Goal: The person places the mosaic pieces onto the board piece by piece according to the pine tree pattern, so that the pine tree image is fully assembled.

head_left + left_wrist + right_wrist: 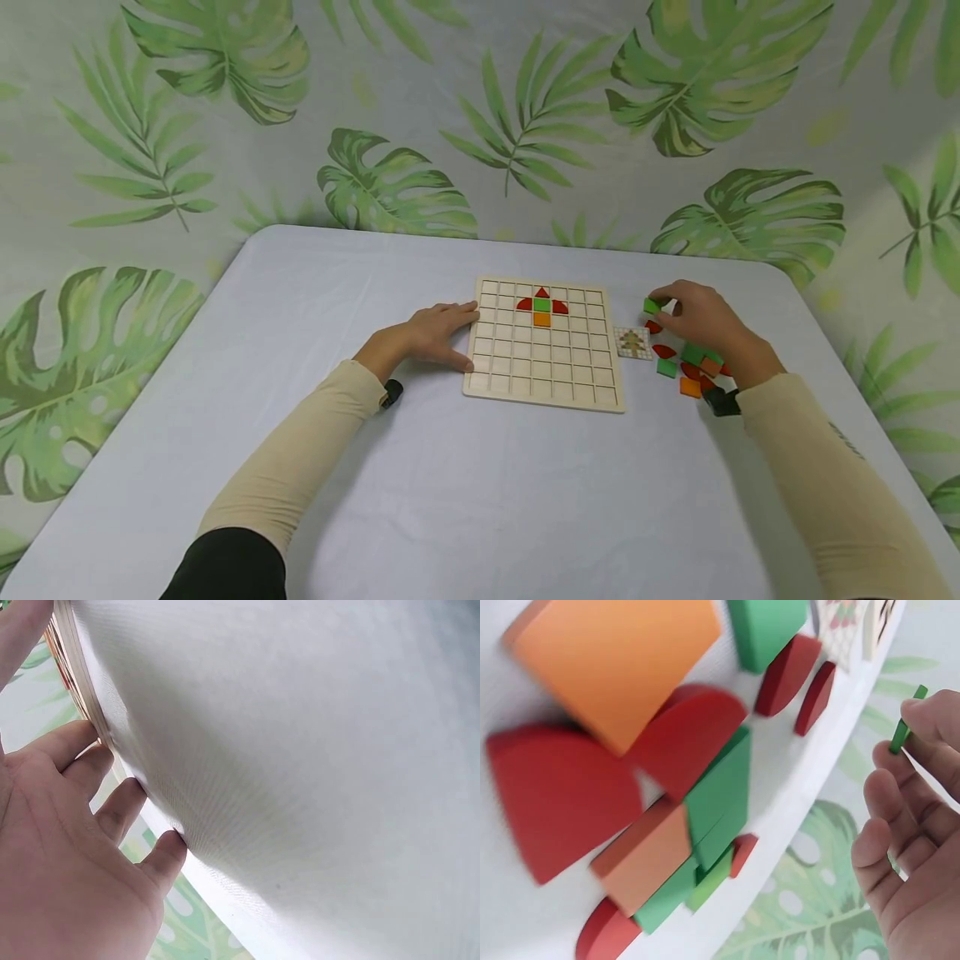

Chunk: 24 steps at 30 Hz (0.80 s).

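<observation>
A wooden grid board (543, 375) lies flat on the white table. On its upper squares sit a red triangle (542, 292), a green square (542, 305), an orange square (542, 319) and a red rounded piece on each side of the green one. My left hand (437, 333) rests at the board's left edge, fingers spread, with fingertips against the rim in the left wrist view. To the right of the board, my right hand (701, 315) pinches a green square tile (909, 720) between thumb and fingers, above the table.
Beside the board's right edge lies a small pattern card (633, 342). Several loose red, green and orange pieces (691, 387) are scattered and partly stacked under and near the right wrist. A leaf-print cloth (405, 108) hangs behind the table.
</observation>
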{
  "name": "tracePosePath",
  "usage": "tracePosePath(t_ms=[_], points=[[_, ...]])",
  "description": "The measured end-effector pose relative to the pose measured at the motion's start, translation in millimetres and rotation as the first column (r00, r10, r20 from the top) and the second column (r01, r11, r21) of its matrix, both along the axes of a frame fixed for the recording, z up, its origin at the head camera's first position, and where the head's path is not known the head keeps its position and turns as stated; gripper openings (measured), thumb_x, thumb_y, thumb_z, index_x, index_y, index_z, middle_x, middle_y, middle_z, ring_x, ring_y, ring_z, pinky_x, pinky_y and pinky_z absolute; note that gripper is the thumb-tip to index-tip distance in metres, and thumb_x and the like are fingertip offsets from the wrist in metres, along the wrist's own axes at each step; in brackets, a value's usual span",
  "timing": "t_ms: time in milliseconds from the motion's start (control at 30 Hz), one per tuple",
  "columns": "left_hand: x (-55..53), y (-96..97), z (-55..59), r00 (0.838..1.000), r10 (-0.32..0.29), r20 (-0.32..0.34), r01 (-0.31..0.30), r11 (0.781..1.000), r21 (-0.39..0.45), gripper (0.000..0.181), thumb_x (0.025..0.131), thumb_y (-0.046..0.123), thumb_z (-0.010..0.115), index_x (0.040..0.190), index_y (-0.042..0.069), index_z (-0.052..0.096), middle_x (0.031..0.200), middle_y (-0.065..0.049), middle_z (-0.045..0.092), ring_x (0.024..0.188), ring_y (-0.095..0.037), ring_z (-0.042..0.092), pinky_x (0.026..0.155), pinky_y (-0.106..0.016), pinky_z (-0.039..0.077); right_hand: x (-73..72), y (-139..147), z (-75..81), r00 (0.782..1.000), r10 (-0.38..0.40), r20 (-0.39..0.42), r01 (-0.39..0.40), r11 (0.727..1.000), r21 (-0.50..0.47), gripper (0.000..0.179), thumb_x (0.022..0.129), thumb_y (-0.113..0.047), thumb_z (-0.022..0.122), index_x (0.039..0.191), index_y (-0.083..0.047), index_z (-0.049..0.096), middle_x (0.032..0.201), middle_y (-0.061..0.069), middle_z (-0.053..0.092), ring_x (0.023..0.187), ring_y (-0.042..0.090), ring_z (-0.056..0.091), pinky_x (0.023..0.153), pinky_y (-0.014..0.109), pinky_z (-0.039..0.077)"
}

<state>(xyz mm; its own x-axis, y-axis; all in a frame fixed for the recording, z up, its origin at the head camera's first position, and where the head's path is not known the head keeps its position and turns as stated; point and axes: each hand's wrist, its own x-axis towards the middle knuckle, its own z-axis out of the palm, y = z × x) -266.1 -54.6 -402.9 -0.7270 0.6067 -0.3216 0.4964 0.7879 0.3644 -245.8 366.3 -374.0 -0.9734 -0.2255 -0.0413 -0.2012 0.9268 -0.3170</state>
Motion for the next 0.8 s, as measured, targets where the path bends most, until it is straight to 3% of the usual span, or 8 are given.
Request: tracePosePath(t_ms=[467, 800], points=[[-0.2, -0.6, -0.9, 1.000, 0.009, 0.007, -0.009, 1.000, 0.000, 0.094, 0.086, 0.050, 0.072, 0.159, 0.019, 0.024, 0.170, 0.004, 0.010, 0.156, -0.029, 0.014, 0.124, -0.054, 0.018, -6.3, -26, -2.4, 0.997, 0.081, -0.015, -0.081, 0.997, 0.013, 0.037, 0.094, -0.014, 0.062, 0.127, 0.001, 0.063, 0.117, 0.021, 0.065, 0.090, 0.028, 0.058, 0.076, 0.043, 0.049], [-0.2, -0.4, -1.0, 1.000, 0.009, 0.003, -0.009, 1.000, 0.004, 0.093, 0.086, 0.050, 0.073, 0.159, 0.019, 0.024, 0.170, 0.003, 0.010, 0.156, -0.030, 0.014, 0.124, -0.055, 0.018, -9.1, -57, -1.8, 0.993, 0.117, 0.027, -0.117, 0.993, -0.003, 0.038, 0.095, -0.017, 0.061, 0.129, 0.000, 0.063, 0.119, 0.019, 0.064, 0.091, 0.028, 0.057, 0.076, 0.041, 0.048]])
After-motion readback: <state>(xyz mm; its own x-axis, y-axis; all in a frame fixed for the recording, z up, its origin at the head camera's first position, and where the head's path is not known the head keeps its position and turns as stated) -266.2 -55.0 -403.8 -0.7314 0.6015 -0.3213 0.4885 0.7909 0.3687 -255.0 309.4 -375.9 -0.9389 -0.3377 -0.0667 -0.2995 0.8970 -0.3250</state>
